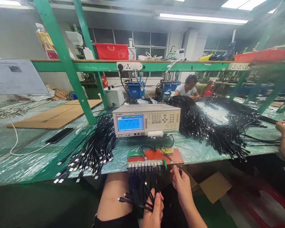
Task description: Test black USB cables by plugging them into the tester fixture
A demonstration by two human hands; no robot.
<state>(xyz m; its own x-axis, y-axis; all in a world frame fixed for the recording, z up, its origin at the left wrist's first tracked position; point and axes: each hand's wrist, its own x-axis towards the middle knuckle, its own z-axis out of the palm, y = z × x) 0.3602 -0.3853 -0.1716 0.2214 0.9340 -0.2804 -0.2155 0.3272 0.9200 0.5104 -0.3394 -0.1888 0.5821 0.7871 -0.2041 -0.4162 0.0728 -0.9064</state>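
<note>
Left hand (155, 202) is clutching black cables (141, 190) while the right hand (180, 179) is pinching a dark connector (180, 171) near the red board (178, 156).

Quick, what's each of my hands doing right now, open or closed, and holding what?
Left hand: closed, holding a bunch of black cables.
Right hand: fingers closed on a small dark piece, probably a cable end.

Black cables (139, 185) droop in a bunch below the table (192, 152).
</note>
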